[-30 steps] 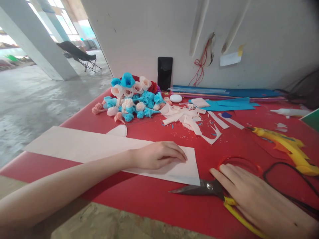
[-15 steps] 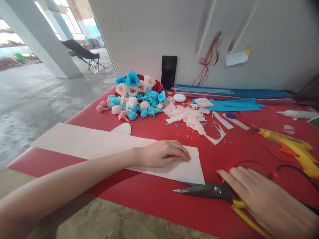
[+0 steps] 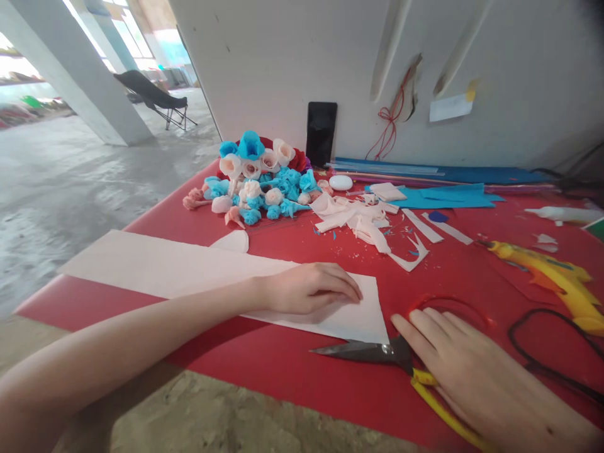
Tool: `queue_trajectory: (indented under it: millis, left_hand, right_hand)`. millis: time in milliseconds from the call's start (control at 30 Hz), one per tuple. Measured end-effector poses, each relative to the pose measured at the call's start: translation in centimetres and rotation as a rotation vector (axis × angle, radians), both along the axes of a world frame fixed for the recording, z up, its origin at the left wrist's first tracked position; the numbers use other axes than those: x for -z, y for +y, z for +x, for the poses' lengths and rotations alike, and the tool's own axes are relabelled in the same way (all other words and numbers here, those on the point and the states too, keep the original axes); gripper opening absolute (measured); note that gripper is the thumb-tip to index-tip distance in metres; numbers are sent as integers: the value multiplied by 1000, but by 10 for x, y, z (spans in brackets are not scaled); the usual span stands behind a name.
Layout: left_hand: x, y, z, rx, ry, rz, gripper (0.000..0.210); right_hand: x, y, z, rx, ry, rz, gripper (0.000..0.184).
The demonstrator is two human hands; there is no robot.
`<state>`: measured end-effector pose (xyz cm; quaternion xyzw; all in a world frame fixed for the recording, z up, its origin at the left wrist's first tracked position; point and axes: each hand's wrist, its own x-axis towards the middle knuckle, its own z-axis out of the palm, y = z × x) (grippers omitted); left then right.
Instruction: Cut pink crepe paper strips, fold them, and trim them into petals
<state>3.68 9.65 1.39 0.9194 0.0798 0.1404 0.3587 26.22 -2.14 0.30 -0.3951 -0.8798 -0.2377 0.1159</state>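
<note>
The left hand [image 3: 309,289] lies palm down, fingers loosely curved, pressing the long pale paper strip [image 3: 189,270] flat on the red table [image 3: 283,371], gripping nothing. Behind, a heap of blue and cream paper flowers [image 3: 257,179] sits beside a black phone [image 3: 321,132] leaning on the white wall [image 3: 292,56]. The right hand [image 3: 472,371] rests flat and open over the yellow handles of the closed scissors [image 3: 363,351], whose blades touch the strip's near corner. Far right lies 1 yellow glue gun [image 3: 547,277]. Beyond the table's left edge, a concrete floor [image 3: 70,189].
</note>
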Motion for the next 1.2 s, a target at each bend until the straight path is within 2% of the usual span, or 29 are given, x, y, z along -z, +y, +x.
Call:
queue_trajectory:
  millis: [167, 400, 600, 733, 967, 1067, 1200]
  left_hand:
    - [0, 0, 0, -10, 17, 4, 28]
    - [4, 1, -1, -4, -2, -20, 29]
    - [3, 2, -1, 5, -13, -45, 29]
    - [2, 2, 0, 4, -25, -53, 27]
    - [2, 0, 0, -13, -13, 1, 27]
    - [2, -1, 1, -16, -21, -10, 26]
    - [3, 0, 1, -22, -16, -33, 26]
  right_hand:
    - [0, 1, 5, -60, -2, -50, 42]
    - [-9, -1, 4, -106, -15, 26, 34]
    - [8, -13, 7, 12, 26, 19, 37]
    - [16, -17, 7, 16, -21, -16, 38]
    - [-3, -5, -18, -26, -72, 16, 38]
    - [-5, -1, -21, -41, -30, 5, 40]
    - [-5, 2, -18, -106, 57, -11, 31]
